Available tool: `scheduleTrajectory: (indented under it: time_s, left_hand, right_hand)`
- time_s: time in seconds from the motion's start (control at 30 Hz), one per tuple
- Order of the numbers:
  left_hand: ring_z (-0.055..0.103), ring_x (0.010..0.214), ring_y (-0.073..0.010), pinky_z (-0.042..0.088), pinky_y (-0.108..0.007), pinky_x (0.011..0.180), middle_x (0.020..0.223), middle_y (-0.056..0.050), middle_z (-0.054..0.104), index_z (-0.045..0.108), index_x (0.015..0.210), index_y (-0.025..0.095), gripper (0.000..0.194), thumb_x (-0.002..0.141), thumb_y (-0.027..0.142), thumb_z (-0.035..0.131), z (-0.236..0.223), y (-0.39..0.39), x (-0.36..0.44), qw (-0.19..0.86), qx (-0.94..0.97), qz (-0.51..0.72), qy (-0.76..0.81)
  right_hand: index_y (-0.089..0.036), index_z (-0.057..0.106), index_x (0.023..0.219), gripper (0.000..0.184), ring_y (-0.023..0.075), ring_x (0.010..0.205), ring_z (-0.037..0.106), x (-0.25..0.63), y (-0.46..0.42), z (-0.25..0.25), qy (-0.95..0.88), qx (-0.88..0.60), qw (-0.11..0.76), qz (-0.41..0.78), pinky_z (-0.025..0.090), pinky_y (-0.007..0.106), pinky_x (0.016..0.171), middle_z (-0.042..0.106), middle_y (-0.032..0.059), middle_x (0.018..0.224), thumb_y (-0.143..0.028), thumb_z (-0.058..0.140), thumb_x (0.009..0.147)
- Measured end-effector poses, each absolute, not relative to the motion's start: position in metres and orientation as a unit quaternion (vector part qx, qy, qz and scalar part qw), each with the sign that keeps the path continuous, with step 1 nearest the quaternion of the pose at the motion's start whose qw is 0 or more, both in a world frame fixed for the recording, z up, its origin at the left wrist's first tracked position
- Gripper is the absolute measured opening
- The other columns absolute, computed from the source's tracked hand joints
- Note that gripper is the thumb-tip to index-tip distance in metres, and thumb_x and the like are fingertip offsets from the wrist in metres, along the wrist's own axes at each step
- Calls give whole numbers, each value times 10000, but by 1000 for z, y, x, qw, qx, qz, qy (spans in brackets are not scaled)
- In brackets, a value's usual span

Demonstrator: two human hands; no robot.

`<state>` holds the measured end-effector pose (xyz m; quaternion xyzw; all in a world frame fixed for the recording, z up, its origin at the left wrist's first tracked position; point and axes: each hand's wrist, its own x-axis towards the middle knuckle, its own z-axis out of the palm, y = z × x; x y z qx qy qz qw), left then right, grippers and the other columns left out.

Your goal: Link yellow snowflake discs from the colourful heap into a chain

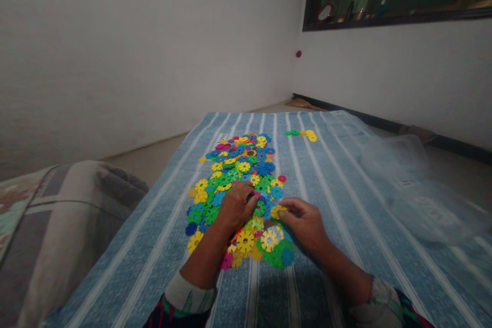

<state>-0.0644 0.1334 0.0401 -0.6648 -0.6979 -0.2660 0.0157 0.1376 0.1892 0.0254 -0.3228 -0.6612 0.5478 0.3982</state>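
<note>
I count my two hands, left (239, 206) and right (306, 221), and one yellow disc (275, 212) in my right. One disc heap (244, 167) fills mid-table (326, 179), too overlapped to count. Toward the far edge: two green discs (295, 132), one orange piece (302, 133), one yellow clump (311, 136).

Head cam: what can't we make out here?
Head view throughout:
Left hand: its grip, hidden by the hand itself.
Disc pile: lower layers, covered by those above.
Clear plastic: markings too blurred to read.
Striped cloth: near edge, cut off by the picture's bottom.
</note>
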Motion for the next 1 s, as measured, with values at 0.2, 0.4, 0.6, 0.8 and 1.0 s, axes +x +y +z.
scheduleTrajectory:
  time_s: [0.2,0.4,0.6,0.8,1.0]
  left_hand:
    - [645,1007,-241,521,-392,912,1042,-107,698,658,747,190,145,837,295,612,42,132,-60,23,-687,-235,-687]
    - [635,1069,-266,519,-411,936,1130,-138,688,683,807,172,155,834,315,629,38,133,-61,23,-692,-225,-686]
    - [651,1016,-236,540,-385,896,1074,-112,702,697,823,177,135,849,252,588,37,134,-60,39,-700,-227,-676]
    - [657,951,-215,552,-368,852,994,-102,712,701,879,163,212,852,123,495,34,136,-61,51,-700,-241,-671]
    - [659,934,-207,548,-353,849,963,-101,716,689,858,165,218,842,105,479,34,137,-60,61,-698,-251,-668]
  right_hand:
    - [-175,709,808,234,167,668,670,142,200,24,-594,-323,402,617,561,301,632,725,16,738,-362,756,675]
    - [-164,699,834,271,134,565,645,140,198,22,-577,-331,375,646,541,263,551,712,3,696,-365,757,662]
    - [-145,683,835,310,117,489,609,139,202,20,-558,-357,356,659,476,222,481,696,5,636,-371,747,633]
    - [-150,659,821,338,111,450,586,138,205,21,-527,-359,358,683,456,218,470,671,-7,584,-392,762,609]
    - [-143,658,829,348,115,446,589,137,206,21,-522,-360,357,686,441,213,452,676,-1,587,-388,761,604]
